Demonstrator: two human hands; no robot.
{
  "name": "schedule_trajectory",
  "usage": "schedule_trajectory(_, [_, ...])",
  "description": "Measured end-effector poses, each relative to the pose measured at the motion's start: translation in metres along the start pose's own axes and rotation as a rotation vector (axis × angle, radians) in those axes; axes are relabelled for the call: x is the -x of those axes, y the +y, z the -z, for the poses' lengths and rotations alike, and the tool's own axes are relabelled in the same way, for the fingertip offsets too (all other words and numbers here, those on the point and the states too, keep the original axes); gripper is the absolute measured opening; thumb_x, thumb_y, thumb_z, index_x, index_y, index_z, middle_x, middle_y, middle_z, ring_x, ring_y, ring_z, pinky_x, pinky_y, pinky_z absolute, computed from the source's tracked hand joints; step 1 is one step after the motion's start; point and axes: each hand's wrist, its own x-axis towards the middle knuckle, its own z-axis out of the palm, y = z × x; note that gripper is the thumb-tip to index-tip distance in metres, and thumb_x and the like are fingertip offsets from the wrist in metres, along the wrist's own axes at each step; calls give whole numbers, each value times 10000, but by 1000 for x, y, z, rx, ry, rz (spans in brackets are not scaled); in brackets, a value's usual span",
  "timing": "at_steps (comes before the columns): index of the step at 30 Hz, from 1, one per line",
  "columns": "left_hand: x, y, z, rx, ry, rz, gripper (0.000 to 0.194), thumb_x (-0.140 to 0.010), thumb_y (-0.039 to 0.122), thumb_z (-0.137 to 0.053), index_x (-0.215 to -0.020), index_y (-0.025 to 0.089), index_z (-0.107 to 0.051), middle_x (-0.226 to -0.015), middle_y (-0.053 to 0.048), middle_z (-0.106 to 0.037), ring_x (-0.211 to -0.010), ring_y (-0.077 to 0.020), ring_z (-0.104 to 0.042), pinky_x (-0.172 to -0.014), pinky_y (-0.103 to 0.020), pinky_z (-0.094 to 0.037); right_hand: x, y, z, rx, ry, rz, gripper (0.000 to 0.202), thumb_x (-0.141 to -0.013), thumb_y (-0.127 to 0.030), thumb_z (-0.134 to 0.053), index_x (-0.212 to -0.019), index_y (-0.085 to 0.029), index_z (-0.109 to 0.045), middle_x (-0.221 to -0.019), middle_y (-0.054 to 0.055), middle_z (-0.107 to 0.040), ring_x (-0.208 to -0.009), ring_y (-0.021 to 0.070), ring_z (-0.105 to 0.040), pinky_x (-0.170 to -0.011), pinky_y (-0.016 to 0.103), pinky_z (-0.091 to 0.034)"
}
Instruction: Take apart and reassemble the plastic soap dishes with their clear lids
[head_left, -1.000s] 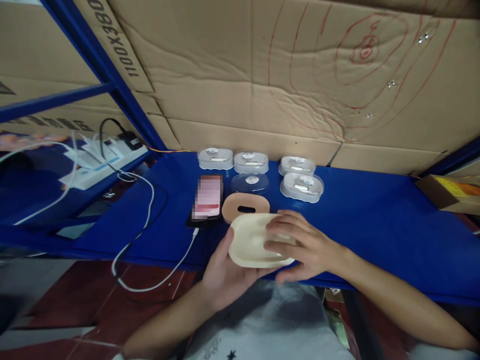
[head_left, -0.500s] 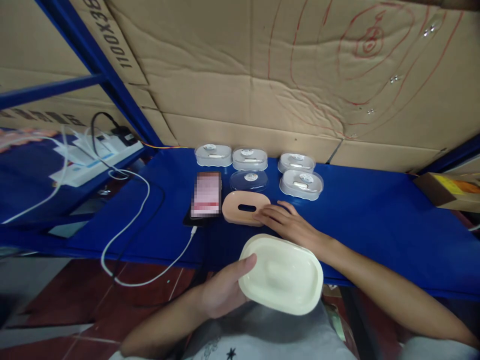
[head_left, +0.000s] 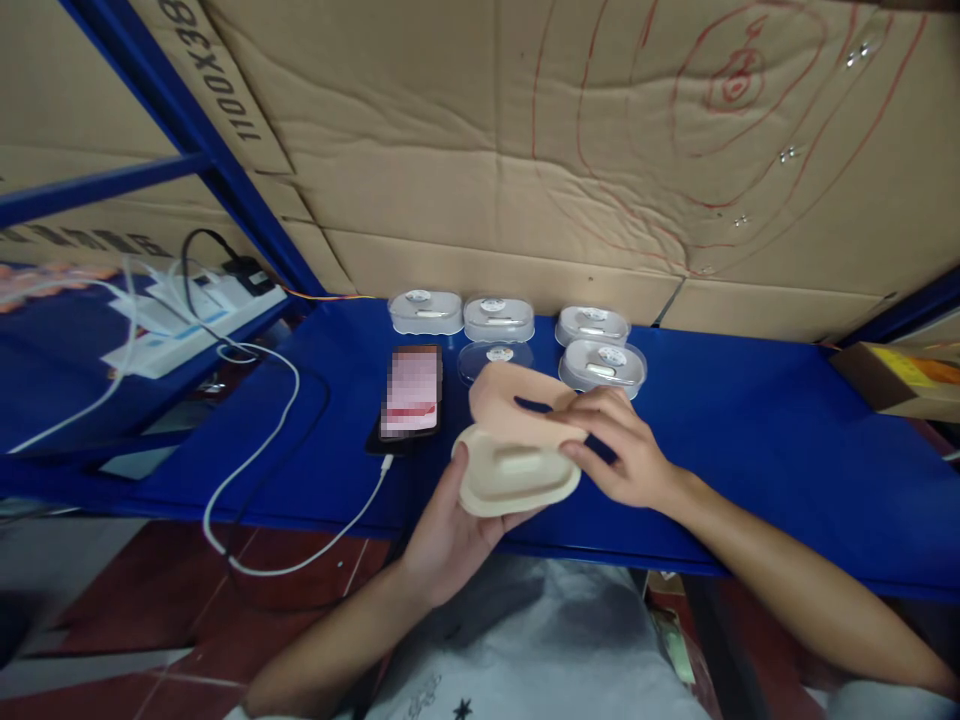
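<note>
My left hand (head_left: 457,530) holds a cream oval tray (head_left: 517,475) from below and the left, thumb on its rim. The tray has a raised block in its middle. My right hand (head_left: 630,450) grips the right end of a peach oval cover (head_left: 506,400) with a slot in it. The cover hangs tilted over the tray's far edge; whether the two touch is unclear. Just behind lies a clear oval lid (head_left: 474,362) with a round sticker, partly hidden by the cover.
Several clear-lidded oval boxes (head_left: 426,315) stand along the back of the blue table (head_left: 735,450). A phone (head_left: 412,392) lies left of my hands, beside a white cable (head_left: 294,385). At the left is a power strip (head_left: 195,325), at the right a cardboard box (head_left: 877,385).
My right hand has lifted the peach cover off the table and tilted it. My left hand has moved the cream tray forward and left, close beneath the cover.
</note>
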Motion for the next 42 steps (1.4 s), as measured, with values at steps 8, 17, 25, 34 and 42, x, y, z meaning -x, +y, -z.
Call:
schedule_trajectory(8, [-2, 9, -8, 96, 93, -68, 607, -1076, 557, -479, -1544, 176, -543, -1366, -128, -746, -1190, -271, -729, -1055, -434, -583, 0, -19, -7, -25, -191, 223, 353, -1017, -160, -584, -1368, -138, -615, -1300, 124, -753, -1413, 257, -586, -1244, 506, -400])
schedule_trajectory(17, [-3, 14, -9, 54, 195, -148, 580, -1094, 501, -477, -1601, 219, -476, -1309, -98, -780, -1159, -244, -752, -1115, -423, -549, 1, -15, -19, 125, -230, 247, 350, -1046, -273, -624, -1363, -124, -629, -1318, 140, -747, -1396, 255, -609, -1230, 505, -458])
schedule_trajectory(25, [1, 16, -8, 45, 127, -125, 659, -1085, 583, -424, -1633, 217, -420, -1353, -118, -757, -1166, -256, -748, -1044, -419, -588, 4, -13, -23, 57, -174, 268, 369, -1069, -153, -545, -1435, -149, -591, -1349, 114, -746, -1406, 203, -608, -1263, 474, -443])
schedule_trajectory(34, [-3, 26, -4, 95, 71, 20, 674, -1115, 575, -281, -1539, 121, -542, -1301, -183, -769, -1171, -283, -755, -992, -426, -613, 3, -18, -18, 105, -249, 377, 423, -1048, -184, -624, -1464, -119, -574, -1422, 120, -707, -1460, 204, -554, -1290, 447, -406])
schedule_trajectory(42, [-8, 25, -7, 73, 207, -11, 572, -1126, 464, -339, -1507, 108, -575, -1106, -143, -831, -1049, -276, -794, -1000, -438, -616, 4, -19, -21, 103, -213, 375, 410, -1051, -294, -647, -1420, -120, -612, -1368, 108, -743, -1381, 202, -628, -1240, 402, -459])
